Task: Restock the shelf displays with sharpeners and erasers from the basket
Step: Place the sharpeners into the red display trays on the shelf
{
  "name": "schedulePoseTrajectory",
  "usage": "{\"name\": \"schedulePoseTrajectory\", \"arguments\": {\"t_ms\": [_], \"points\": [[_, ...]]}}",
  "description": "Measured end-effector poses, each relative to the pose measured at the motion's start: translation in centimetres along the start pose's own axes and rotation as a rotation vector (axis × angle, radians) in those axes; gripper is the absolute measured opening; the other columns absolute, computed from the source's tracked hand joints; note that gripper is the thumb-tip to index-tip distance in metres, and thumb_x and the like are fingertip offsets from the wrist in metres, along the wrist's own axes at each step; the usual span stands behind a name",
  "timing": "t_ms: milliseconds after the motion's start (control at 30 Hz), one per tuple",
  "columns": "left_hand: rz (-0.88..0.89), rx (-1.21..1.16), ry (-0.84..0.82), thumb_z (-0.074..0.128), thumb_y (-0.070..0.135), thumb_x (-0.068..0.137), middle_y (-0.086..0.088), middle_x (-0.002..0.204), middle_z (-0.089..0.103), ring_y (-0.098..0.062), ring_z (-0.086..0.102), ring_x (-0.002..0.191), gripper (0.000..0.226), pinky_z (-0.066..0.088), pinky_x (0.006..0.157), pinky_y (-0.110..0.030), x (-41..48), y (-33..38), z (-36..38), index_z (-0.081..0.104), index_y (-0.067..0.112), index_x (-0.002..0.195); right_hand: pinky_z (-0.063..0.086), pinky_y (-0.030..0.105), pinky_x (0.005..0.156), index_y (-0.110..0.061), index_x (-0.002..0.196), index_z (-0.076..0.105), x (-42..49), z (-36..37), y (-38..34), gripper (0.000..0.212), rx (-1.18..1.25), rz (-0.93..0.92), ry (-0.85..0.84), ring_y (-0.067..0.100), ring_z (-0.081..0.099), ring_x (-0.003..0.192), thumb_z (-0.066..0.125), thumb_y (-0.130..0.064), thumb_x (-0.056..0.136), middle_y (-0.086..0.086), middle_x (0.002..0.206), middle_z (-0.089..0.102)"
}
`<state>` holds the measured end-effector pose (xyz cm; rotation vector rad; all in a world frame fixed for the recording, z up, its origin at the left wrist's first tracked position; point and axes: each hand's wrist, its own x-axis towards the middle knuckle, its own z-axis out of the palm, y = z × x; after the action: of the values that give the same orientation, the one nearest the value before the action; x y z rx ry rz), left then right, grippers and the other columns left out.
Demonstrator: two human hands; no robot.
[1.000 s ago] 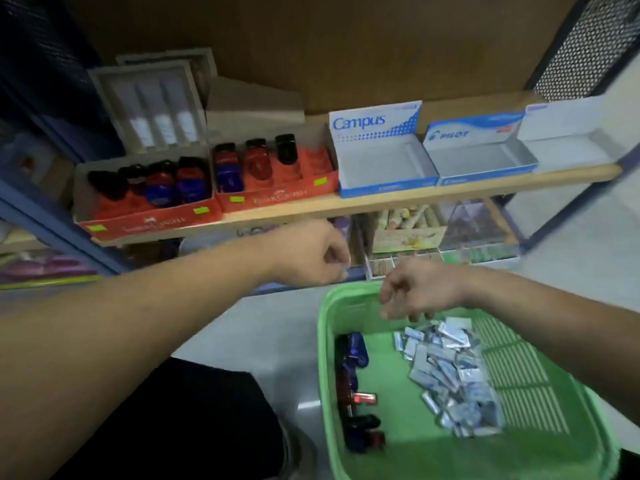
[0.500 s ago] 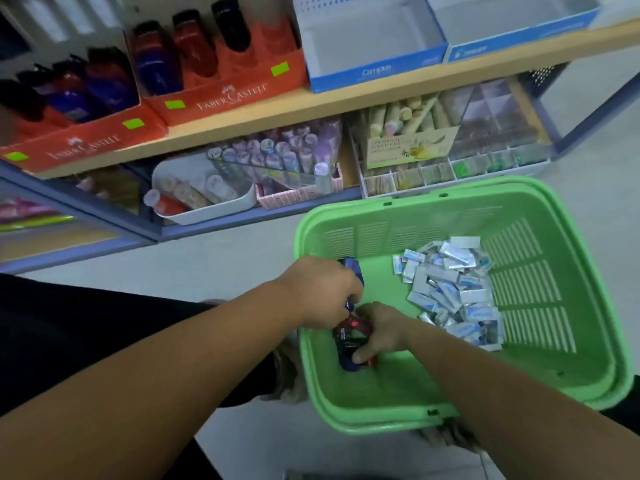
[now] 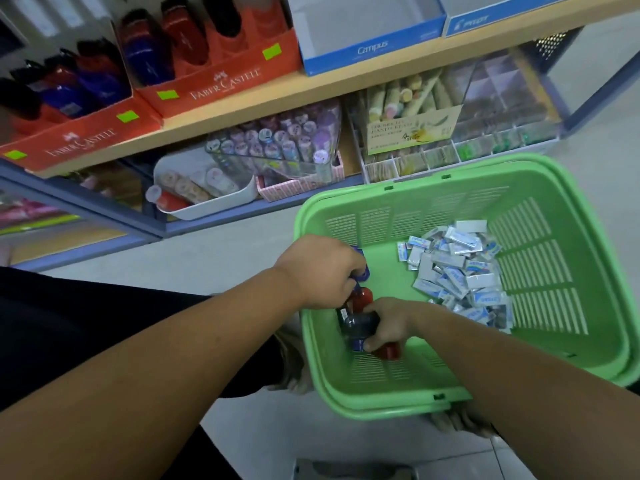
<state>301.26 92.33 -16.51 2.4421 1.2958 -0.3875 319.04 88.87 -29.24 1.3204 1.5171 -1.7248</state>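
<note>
We see both hands in the green basket [image 3: 415, 216], at its left side: the left hand [image 3: 322, 271] curls round a blue sharpener [image 3: 361, 272], the right hand [image 3: 388, 323] grips a dark sharpener [image 3: 360, 323]; the erasers [image 3: 457, 275] lie heaped further right; red display boxes [image 3: 221, 84] stand on the shelf [image 3: 311, 88] above

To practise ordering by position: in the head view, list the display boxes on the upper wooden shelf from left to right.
In order: red Faber-Castell cardboard box of sharpeners → second red Faber-Castell cardboard box → blue-and-white Campus box → blue-and-white Pilot box.
</note>
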Motion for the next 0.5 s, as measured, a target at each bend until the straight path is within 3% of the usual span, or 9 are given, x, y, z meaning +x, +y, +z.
{"name": "schedulePoseTrajectory", "arguments": {"t_ms": [67,133,200,300,400,500], "points": [[0.003,0.030,-0.029,0.055,0.037,0.088,0.006,0.093,0.069,-0.022,0.064,0.087,0.017,0.052,0.070,-0.033,0.1,0.0,0.1,0.065,0.028,0.099,0.057,0.029,0.050,-0.018,0.117,0.064,-1.3,-0.9,0.2,0.041,0.056,0.019,0.012,0.028,0.068,0.092,0.085,-0.013,0.082,0.006,0.104,0.066],[-0.002,0.082,-0.065,0.055,0.038,0.090,0.006,0.095,0.069,-0.023,0.065,0.088,0.019,0.049,0.068,-0.032,0.3,0.2,0.2,0.065,0.029,0.102,0.059,0.029,0.054,-0.019,0.128,0.063,-2.4,-1.8,0.7,0.051,0.056,0.024,0.043,0.030,0.066,0.102,0.086,-0.019,0.082,0.006,0.117,0.064],[-0.029,0.076,-0.100,0.056,0.041,0.092,0.006,0.097,0.067,-0.023,0.064,0.090,0.018,0.042,0.064,-0.031,0.6,0.6,0.5,0.064,0.029,0.103,0.061,0.033,0.061,-0.020,0.126,0.065,-3.7,-2.8,0.6,0.045,0.087,-0.013,0.087,0.028,0.065,0.102,0.084,-0.022,0.084,0.004,0.114,0.065],[-0.089,-0.131,-0.153,0.061,0.047,0.092,0.002,0.100,0.065,-0.024,0.062,0.092,0.024,0.048,0.069,-0.035,1.4,1.8,0.8,0.059,0.025,0.103,0.061,0.033,0.065,-0.021,0.106,0.068,-5.7,-4.1,-1.0,0.023,0.149,-0.121,0.143,0.017,0.064,0.087,0.081,-0.017,0.087,-0.004,0.090,0.065],[-0.168,-0.489,-0.107,0.073,0.036,0.088,-0.002,0.098,0.068,-0.024,0.064,0.090,0.026,0.054,0.077,-0.035,1.9,2.7,0.3,0.064,0.020,0.107,0.062,0.033,0.065,-0.016,0.102,0.070,-7.8,-5.9,-3.1,0.022,0.182,-0.192,0.169,0.019,0.068,0.086,0.081,-0.009,0.085,0.003,0.092,0.068],[-0.215,-0.628,0.001,0.081,0.034,0.083,0.000,0.084,0.069,-0.019,0.066,0.079,0.020,0.053,0.071,-0.033,1.6,2.2,-1.7,0.070,0.020,0.093,0.063,0.032,0.068,-0.016,0.096,0.067,-10.2,-8.2,-4.6,0.021,0.138,-0.215,0.171,0.021,0.070,0.088,0.080,-0.003,0.084,0.004,0.092,0.067]]}}
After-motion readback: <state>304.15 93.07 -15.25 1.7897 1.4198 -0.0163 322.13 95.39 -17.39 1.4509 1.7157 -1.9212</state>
